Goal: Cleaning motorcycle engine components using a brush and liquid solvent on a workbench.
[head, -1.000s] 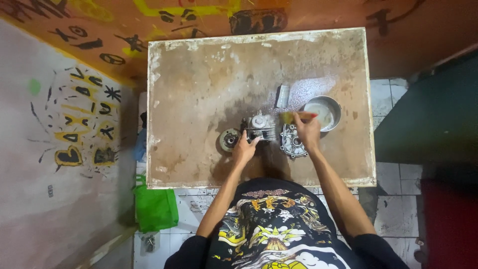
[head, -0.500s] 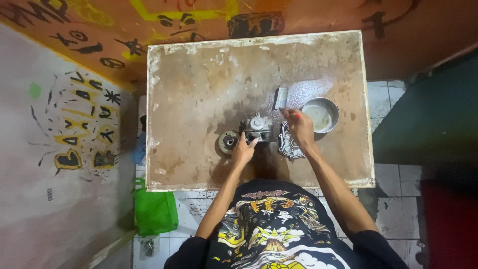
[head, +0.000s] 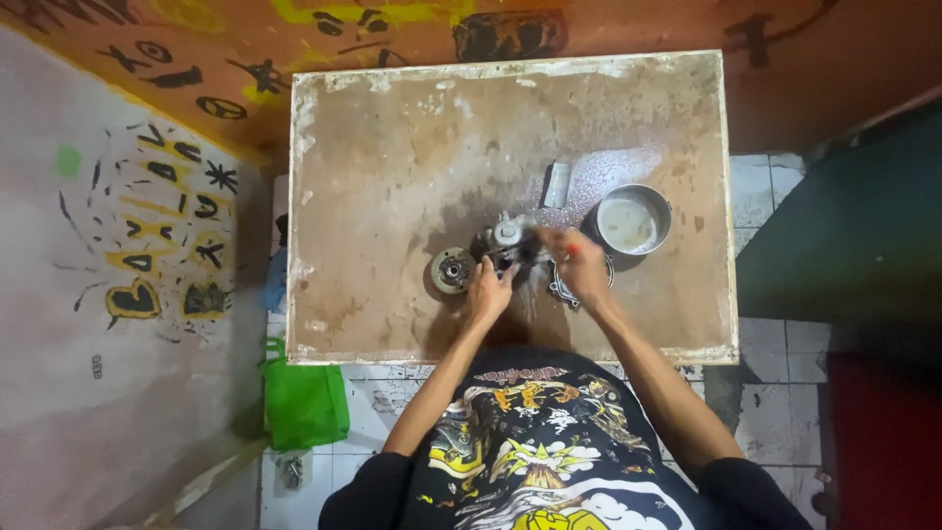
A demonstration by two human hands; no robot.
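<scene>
A grey metal engine part (head: pixel 510 240) stands on the worn brown table (head: pixel 392 167). My left hand (head: pixel 488 291) grips its near left side and steadies it. My right hand (head: pixel 579 265) is closed on a small tool with a red handle, whose tip is at the part's right side. A flat metal cover (head: pixel 564 291) lies under my right hand, mostly hidden by it. A round metal disc (head: pixel 451 270) with a hub sits just left of my left hand.
A round metal bowl (head: pixel 630 220) of pale liquid stands right of the part. A small grey block (head: pixel 556 184) lies behind it. A green bag (head: pixel 304 402) sits on the tiled floor at the table's near left corner. Painted walls close in on the left and back.
My right hand has moved left from beside the bowl to the engine part, carrying the red-handled tool. My left hand has stayed on the part.
</scene>
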